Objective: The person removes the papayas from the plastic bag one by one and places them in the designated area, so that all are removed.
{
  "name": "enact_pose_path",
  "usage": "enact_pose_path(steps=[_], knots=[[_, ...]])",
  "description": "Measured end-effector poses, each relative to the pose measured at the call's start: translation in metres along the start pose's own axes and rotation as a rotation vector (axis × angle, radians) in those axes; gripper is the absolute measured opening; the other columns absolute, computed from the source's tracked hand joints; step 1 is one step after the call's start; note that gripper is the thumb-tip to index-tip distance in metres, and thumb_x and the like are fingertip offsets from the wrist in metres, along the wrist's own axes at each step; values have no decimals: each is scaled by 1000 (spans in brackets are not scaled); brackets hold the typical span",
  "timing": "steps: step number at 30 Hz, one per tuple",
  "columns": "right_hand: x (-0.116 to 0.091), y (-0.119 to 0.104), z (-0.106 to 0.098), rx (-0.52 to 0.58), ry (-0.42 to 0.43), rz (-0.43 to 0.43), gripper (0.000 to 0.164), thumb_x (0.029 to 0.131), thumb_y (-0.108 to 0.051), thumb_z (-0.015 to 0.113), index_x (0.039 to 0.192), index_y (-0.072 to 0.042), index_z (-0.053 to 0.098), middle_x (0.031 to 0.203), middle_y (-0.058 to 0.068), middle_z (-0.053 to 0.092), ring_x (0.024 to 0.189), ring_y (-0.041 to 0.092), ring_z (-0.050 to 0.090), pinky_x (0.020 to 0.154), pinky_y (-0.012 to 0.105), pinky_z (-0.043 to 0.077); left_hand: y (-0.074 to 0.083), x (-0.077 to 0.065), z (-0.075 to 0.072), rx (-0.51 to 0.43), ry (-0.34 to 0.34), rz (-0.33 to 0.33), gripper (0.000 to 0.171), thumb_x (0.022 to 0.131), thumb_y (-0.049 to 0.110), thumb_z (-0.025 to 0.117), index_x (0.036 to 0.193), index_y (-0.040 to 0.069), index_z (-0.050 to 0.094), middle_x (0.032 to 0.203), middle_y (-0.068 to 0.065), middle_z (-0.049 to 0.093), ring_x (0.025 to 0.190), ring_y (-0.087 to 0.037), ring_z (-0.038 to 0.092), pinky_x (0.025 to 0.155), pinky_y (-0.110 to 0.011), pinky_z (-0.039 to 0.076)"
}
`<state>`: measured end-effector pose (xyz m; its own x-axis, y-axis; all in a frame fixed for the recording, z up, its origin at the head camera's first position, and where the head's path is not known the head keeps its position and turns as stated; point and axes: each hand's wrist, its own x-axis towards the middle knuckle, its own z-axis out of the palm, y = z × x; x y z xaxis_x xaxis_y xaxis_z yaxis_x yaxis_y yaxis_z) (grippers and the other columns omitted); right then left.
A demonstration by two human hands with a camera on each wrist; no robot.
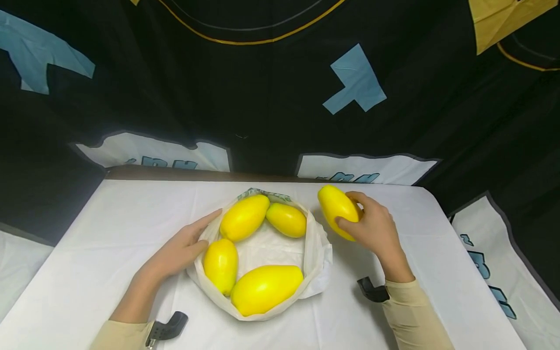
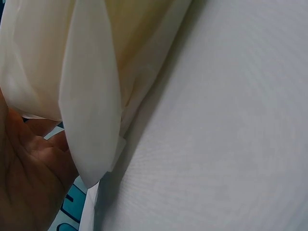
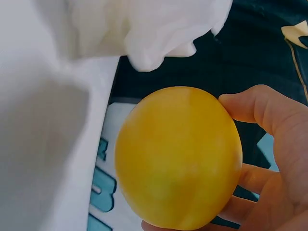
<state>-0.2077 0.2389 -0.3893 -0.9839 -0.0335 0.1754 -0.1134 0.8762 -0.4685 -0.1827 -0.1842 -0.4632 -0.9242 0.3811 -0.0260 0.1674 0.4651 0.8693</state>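
Yellow mango-shaped fruit (image 1: pixel 333 206) is being held above the table (image 1: pixel 100 238), just right of the white bag (image 1: pixel 312 245) | right hand (image 1: pixel 372 224): thumb and fingers are gripping its right side, apparently for secure carrying | long axis: slanting, far end pointing leftward; stem end indiscernible | left hand (image 1: pixel 180 253): nearly straight fingers are touching the bag's left rim, presumably steadying it

Left fingers (image 1: pixel 208 220) extend forward while right fingers (image 1: pixel 359 198) curl.
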Motion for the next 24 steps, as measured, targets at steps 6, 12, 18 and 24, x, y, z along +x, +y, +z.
enact_pose_path(steps=[6,12,18,24], knots=[[3,17,3,-46,-21,62,56,77,-40,74,127,-19,60,113,9,66,81,28,59,62,38,45,1,0,0,-4,-3,5,69,92,7,50,154,31,29,156,9,30,145,-21,23,112,-56,26],[5,27,6,-82,-47,120,60,78,-41,72,130,-15,59,115,15,66,82,31,59,61,39,46,0,0,0,-5,-3,3,69,93,7,50,154,32,29,156,9,30,145,-21,23,112,-56,27],[6,32,10,-91,-90,163,64,77,-43,73,132,-14,57,114,18,65,82,32,59,60,39,46,0,0,0,1,1,-6,69,92,8,50,154,32,29,156,9,30,145,-22,23,112,-57,26],[7,34,14,-103,-116,173,64,78,-43,72,133,-13,56,112,17,65,82,31,58,61,40,46,1,-1,0,-1,0,-10,69,92,8,51,154,31,29,156,9,31,145,-22,23,112,-57,26]])
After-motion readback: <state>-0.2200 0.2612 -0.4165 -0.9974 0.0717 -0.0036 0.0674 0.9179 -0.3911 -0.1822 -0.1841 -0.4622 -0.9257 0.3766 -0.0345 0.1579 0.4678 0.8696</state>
